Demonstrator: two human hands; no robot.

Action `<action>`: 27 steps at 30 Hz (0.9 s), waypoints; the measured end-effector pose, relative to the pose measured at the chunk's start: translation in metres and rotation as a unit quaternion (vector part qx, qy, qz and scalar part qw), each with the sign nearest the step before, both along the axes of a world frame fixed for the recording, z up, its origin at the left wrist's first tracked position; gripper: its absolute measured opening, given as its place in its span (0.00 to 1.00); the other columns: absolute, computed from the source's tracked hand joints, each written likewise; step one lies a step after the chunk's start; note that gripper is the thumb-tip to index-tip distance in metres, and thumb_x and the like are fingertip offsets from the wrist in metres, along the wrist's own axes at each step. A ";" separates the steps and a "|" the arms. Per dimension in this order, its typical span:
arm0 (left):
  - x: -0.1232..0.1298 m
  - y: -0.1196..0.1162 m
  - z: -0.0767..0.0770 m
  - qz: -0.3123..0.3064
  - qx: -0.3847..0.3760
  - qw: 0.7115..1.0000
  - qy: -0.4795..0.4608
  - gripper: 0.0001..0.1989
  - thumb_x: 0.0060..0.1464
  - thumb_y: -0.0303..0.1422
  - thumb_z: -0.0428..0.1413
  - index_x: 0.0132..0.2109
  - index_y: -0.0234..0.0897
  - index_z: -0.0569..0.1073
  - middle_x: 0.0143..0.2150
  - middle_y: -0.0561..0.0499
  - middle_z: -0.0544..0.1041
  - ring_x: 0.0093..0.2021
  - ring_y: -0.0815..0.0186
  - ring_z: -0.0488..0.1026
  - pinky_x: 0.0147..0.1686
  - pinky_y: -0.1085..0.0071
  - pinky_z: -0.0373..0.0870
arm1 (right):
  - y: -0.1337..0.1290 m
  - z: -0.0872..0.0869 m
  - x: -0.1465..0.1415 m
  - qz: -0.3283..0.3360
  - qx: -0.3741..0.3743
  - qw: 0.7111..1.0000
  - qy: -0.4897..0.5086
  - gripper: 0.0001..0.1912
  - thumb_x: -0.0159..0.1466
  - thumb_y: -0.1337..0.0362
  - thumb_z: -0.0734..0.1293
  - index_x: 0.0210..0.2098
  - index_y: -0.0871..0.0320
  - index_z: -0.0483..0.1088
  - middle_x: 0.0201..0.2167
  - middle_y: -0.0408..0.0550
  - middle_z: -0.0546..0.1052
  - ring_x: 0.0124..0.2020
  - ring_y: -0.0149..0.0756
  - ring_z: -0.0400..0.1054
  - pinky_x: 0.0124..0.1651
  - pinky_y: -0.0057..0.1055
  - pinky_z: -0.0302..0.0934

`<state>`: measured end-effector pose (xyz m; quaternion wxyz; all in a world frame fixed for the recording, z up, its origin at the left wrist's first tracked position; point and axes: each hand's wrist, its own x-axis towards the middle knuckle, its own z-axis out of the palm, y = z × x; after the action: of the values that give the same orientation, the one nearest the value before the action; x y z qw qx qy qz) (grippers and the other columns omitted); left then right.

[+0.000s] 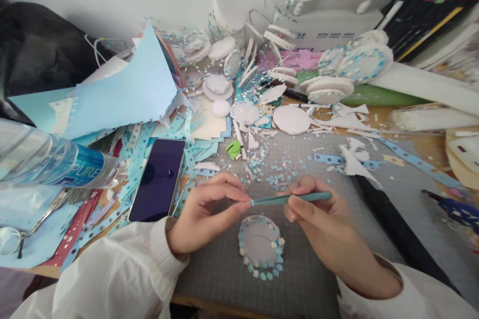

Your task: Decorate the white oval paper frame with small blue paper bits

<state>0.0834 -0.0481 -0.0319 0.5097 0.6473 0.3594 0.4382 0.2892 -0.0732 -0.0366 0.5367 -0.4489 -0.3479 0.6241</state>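
Teal tweezers (309, 197) lie across the fingers of my right hand (318, 219), which is closed on them. Their tips point left and meet a tiny pale blue piece (252, 203) at the fingertips of my left hand (213, 207). The thumb and index finger of my left hand pinch that piece. Below and between my hands, a round white disc (259, 243) edged with small blue and white paper flowers rests on the grey cutting mat (299, 289). Loose tiny blue flowers (267, 177) are scattered on the mat beyond my hands.
A dark phone (159, 179) and a lying water bottle (56, 159) are at the left, near scissors (41, 224). White discs (292, 119), paper scraps and a green clip (233, 149) crowd the back. A black tool (396, 224) lies at the right.
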 end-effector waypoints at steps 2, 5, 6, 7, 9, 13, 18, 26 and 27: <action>0.000 0.000 0.000 0.005 0.003 1.000 0.002 0.02 0.54 0.27 0.61 0.35 0.36 0.80 0.32 0.47 0.76 0.33 0.66 0.73 0.34 0.70 0.72 | -0.003 0.000 0.003 -0.005 0.041 0.998 -0.037 0.09 0.57 0.63 0.74 0.29 0.54 0.69 0.28 0.41 0.73 0.23 0.28 0.69 0.29 0.28 0.67; 0.000 -0.001 0.000 0.009 0.003 1.000 -0.002 0.04 0.53 0.26 0.61 0.35 0.37 0.80 0.31 0.48 0.75 0.33 0.66 0.73 0.33 0.70 0.72 | -0.009 0.003 0.007 -0.015 0.103 0.989 -0.107 0.08 0.58 0.69 0.74 0.31 0.52 0.71 0.30 0.42 0.73 0.32 0.33 0.74 0.36 0.29 0.70; 0.000 -0.001 0.001 0.010 0.002 1.000 -0.005 0.04 0.53 0.25 0.61 0.35 0.37 0.80 0.31 0.48 0.75 0.32 0.67 0.72 0.33 0.71 0.71 | -0.010 0.004 0.009 -0.021 0.121 0.984 -0.125 0.08 0.57 0.70 0.73 0.31 0.52 0.71 0.31 0.42 0.73 0.34 0.34 0.74 0.37 0.30 0.71; 0.000 -0.001 0.001 0.010 0.001 1.000 -0.007 0.04 0.52 0.24 0.61 0.35 0.37 0.80 0.30 0.48 0.75 0.32 0.67 0.72 0.33 0.71 0.71 | -0.010 0.005 0.010 -0.029 0.136 0.981 -0.136 0.09 0.57 0.71 0.73 0.32 0.51 0.72 0.31 0.42 0.73 0.35 0.35 0.75 0.38 0.30 0.72; 0.001 -0.001 0.002 0.014 -0.003 1.000 -0.010 0.04 0.52 0.24 0.61 0.34 0.37 0.80 0.30 0.48 0.75 0.32 0.67 0.72 0.33 0.71 0.71 | -0.010 0.006 0.013 -0.048 0.152 0.977 -0.138 0.10 0.58 0.72 0.73 0.33 0.50 0.72 0.32 0.42 0.73 0.36 0.34 0.75 0.39 0.30 0.72; 0.002 -0.002 0.002 0.027 -0.028 0.999 -0.030 0.04 0.53 0.26 0.62 0.34 0.39 0.81 0.30 0.49 0.76 0.32 0.67 0.72 0.32 0.71 0.71 | -0.009 0.007 0.015 -0.065 0.155 0.975 -0.144 0.09 0.58 0.71 0.72 0.33 0.51 0.72 0.32 0.43 0.73 0.36 0.35 0.75 0.39 0.30 0.72; 0.002 -0.003 0.000 0.041 -0.047 0.997 -0.043 0.05 0.52 0.27 0.62 0.35 0.40 0.82 0.31 0.49 0.77 0.33 0.67 0.73 0.33 0.71 0.72 | -0.012 0.016 0.008 -0.049 0.181 0.958 -0.216 0.09 0.56 0.71 0.73 0.29 0.53 0.71 0.29 0.43 0.74 0.32 0.36 0.76 0.36 0.28 0.73; 0.003 -0.003 -0.001 0.033 -0.066 0.996 -0.059 0.09 0.51 0.23 0.62 0.36 0.41 0.83 0.31 0.49 0.76 0.33 0.69 0.72 0.34 0.74 0.71 | -0.010 0.019 0.006 -0.061 0.236 0.940 -0.240 0.09 0.57 0.73 0.72 0.30 0.55 0.70 0.28 0.44 0.75 0.30 0.36 0.77 0.35 0.27 0.75; 0.003 -0.004 -0.001 0.031 -0.067 0.995 -0.060 0.09 0.51 0.22 0.62 0.36 0.41 0.83 0.31 0.49 0.76 0.33 0.70 0.72 0.34 0.75 0.71 | -0.009 0.019 0.006 -0.059 0.238 0.938 -0.244 0.09 0.57 0.73 0.72 0.31 0.56 0.70 0.28 0.44 0.75 0.30 0.37 0.77 0.35 0.27 0.75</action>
<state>0.0863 -0.0517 -0.0328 0.5584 0.5728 0.3769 0.4670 0.2953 -0.0826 -0.0181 0.5624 -0.4662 -0.5797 0.3610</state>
